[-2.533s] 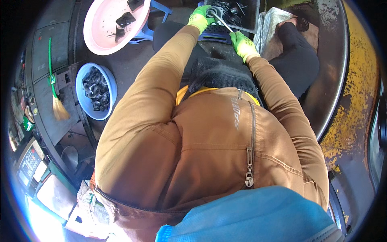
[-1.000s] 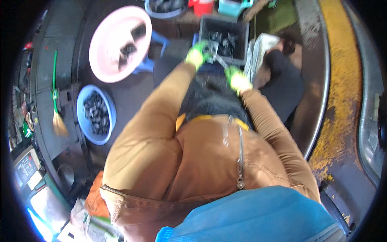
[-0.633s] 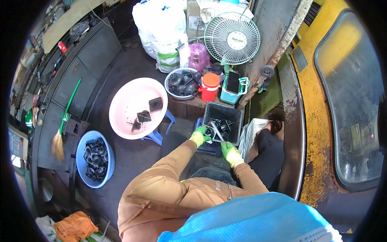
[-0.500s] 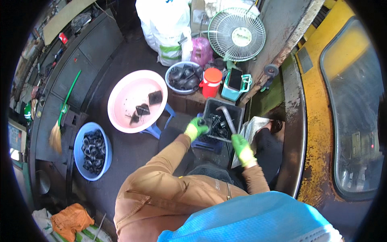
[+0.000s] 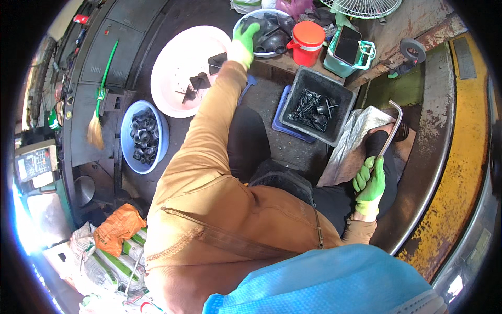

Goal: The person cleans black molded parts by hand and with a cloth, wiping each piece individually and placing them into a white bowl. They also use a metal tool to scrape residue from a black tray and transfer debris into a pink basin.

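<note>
My left hand, in a green and yellow glove, reaches to the near left rim of a light blue basin. Its fingers look apart, though partly turned from view. Black cup-shaped parts that look like rubber fill that basin. Down by my right leg, my right hand is closed round a bent metal bar, its hooked end pointing up. Between the hands is a black bin of thin dark metal pieces, tilted on a blue support.
A pink basin at left holds several black square pieces. Another blue basin of black parts stands on the floor. A red jug and teal basket sit beyond the bin. Yellow machinery borders the right side.
My left hand has gone from the bin up to the light blue basin; the round black part it held no longer shows. My right hand has drawn the bar back from the bin toward my right leg.
</note>
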A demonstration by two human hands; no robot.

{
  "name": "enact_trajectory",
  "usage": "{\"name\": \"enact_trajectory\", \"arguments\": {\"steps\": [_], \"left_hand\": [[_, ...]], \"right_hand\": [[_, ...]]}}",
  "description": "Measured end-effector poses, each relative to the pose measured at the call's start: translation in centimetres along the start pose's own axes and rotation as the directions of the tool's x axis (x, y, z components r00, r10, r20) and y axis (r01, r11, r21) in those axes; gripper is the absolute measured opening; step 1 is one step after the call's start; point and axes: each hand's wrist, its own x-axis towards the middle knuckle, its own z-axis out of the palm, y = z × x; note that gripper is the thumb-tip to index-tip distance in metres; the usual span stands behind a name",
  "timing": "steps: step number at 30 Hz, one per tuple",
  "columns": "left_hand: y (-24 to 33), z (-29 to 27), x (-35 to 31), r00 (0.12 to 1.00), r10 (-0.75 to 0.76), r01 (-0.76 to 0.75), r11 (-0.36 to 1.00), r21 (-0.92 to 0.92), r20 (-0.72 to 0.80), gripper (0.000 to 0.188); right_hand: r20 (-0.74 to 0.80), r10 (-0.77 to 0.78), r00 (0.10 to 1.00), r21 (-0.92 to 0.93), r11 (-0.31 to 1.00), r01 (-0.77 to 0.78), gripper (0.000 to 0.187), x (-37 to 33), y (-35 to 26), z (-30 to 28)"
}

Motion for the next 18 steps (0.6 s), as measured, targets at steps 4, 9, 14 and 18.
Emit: {"name": "enact_trajectory", "arguments": {"steps": [4, 9, 14, 18], "left_hand": [[0.2, 2.1, 7.7, 0.984, 0.106, 0.013, 0.764, 0.645, -0.145, 0.088], [-1.3, 4.7, 14.7, 0.980, 0.118, 0.126, 0.268, 0.955, -0.162, 0.092], [-3.9, 6.7, 19.0, 0.989, 0.072, 0.130, 0.001, 0.992, -0.129, 0.087], [-6.7, 7.3, 23.0, 0.986, -0.121, 0.086, -0.225, 0.971, -0.116, 0.073]], "right_hand": [[-0.072, 0.067, 0.995, 0.019, 0.998, -0.065, 0.035, -0.3, -0.4, 0.2], [-0.097, 0.051, 0.994, 0.035, 0.998, -0.048, 0.036, -0.6, -1.3, 0.8], [-0.189, 0.057, 0.980, 0.064, 0.997, -0.046, 0.036, -0.8, -2.0, 0.9], [-0.135, 0.054, 0.989, 0.110, 0.993, -0.039, 0.037, -0.7, -2.1, 0.6]]}}
